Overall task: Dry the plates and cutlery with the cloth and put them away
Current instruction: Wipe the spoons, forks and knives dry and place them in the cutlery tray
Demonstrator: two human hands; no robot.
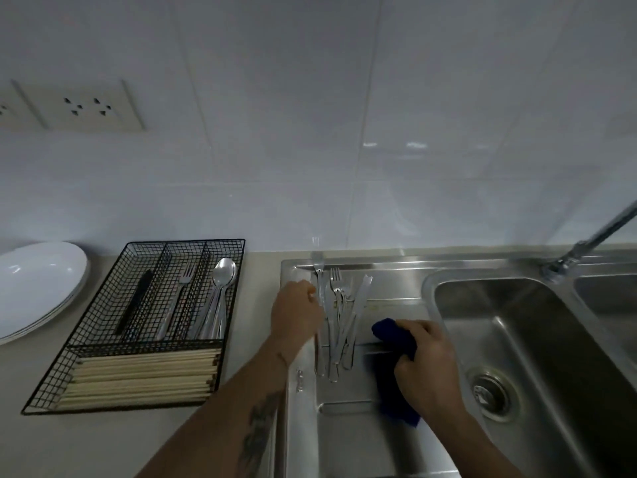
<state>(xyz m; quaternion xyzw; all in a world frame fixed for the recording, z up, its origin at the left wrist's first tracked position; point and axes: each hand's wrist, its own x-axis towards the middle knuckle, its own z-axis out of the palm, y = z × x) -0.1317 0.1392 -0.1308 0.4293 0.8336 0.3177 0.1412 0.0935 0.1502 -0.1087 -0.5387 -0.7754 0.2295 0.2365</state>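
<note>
Now cutlery (336, 322) btwn hands: left (296, 313) touching, right (425, 370) gripping cloth (396, 343).

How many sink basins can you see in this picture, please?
2: a large basin with the drain, right of the drainboard, and a second basin at the right frame edge, only partly visible.
</note>
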